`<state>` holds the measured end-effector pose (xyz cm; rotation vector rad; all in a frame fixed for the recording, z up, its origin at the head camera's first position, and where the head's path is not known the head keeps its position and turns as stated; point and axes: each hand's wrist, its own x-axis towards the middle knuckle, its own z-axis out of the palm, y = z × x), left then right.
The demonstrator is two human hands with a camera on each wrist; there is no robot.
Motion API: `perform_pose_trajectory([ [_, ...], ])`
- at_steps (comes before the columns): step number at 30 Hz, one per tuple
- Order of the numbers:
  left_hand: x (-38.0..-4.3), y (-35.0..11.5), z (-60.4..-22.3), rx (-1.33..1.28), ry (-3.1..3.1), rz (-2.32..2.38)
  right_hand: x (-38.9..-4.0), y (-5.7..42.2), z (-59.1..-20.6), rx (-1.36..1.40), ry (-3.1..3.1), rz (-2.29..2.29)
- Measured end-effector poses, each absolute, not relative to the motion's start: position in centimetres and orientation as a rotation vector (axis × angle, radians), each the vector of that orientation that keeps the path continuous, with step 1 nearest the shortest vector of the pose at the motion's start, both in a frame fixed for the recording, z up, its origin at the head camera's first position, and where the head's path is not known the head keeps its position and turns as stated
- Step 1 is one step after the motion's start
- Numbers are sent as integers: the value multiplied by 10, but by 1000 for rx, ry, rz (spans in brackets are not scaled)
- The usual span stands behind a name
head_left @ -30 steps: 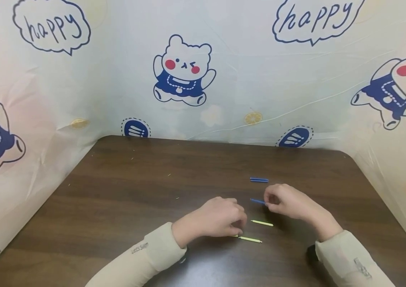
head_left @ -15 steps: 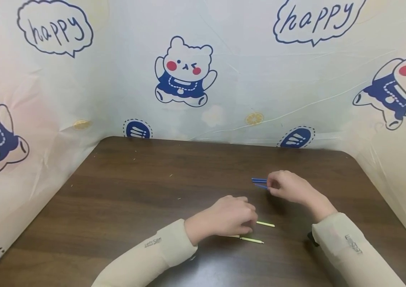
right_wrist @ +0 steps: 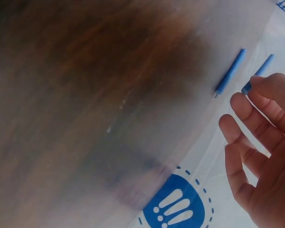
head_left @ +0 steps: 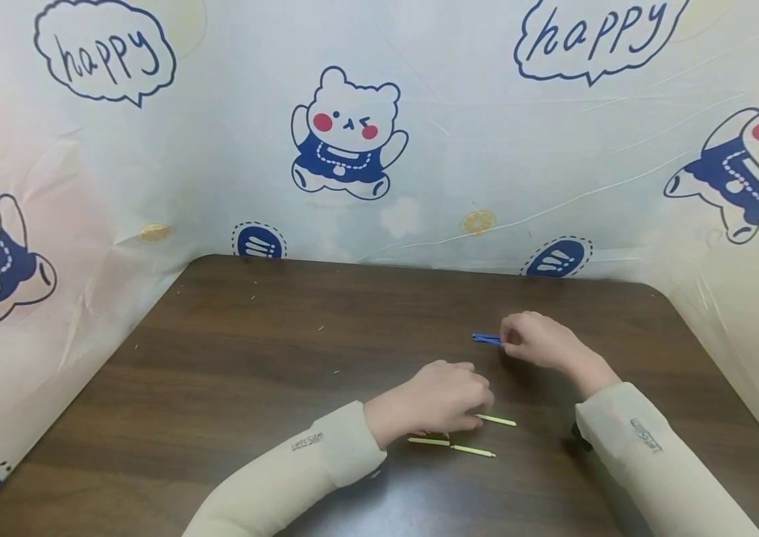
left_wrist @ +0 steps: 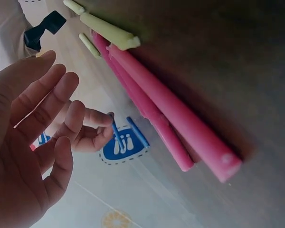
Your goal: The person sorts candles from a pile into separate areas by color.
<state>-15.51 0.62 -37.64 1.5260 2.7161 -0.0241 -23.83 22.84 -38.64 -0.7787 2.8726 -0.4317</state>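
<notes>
My right hand (head_left: 543,343) pinches one end of a thin blue candle (right_wrist: 259,73) between thumb and forefinger. Close beside it on the table lies more blue, seen as another blue candle (right_wrist: 230,72) in the right wrist view. My left hand (head_left: 446,395) hovers over the middle of the table with loosely bent fingers and nothing in them. Near it lie yellow-green candles (head_left: 473,451), with one (head_left: 499,421) partly behind the fingers. Two pink candles (left_wrist: 175,111) show in the left wrist view; the left hand mostly hides them from the head camera.
The brown wooden table (head_left: 252,358) carries a few tiny pale scraps (head_left: 335,371) left of the hands. A printed cloth (head_left: 420,149) with bears and lettering rises behind the table and along both sides.
My right hand has carried the blue candle away from me, up to the other blue ones. The left hand has drifted right, uncovering a yellow-green candle behind its wrist.
</notes>
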Motion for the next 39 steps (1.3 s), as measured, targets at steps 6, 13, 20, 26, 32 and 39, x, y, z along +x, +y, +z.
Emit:
perform_pose_trajectory([
  [6, -159, 11, -377, 1503, 2733, -93, -243, 225, -388, -726, 2839, -402],
  [13, -162, 15, -378, 1460, 2735, -162, -246, 226, -389, -721, 2840, -360],
  [20, -163, 18, -380, 1429, 2680, -182, -249, 226, -393, -704, 2813, -331],
  [26, -165, 21, -380, 1395, 2672, -165, -251, 223, -394, -747, 2823, -303],
  [32, -166, 25, -382, 1373, 2638, -144, -252, 223, -395, -750, 2829, -272],
  [39, -167, 28, -383, 1337, 2635, -136, -252, 227, -394, -732, 2852, -274],
])
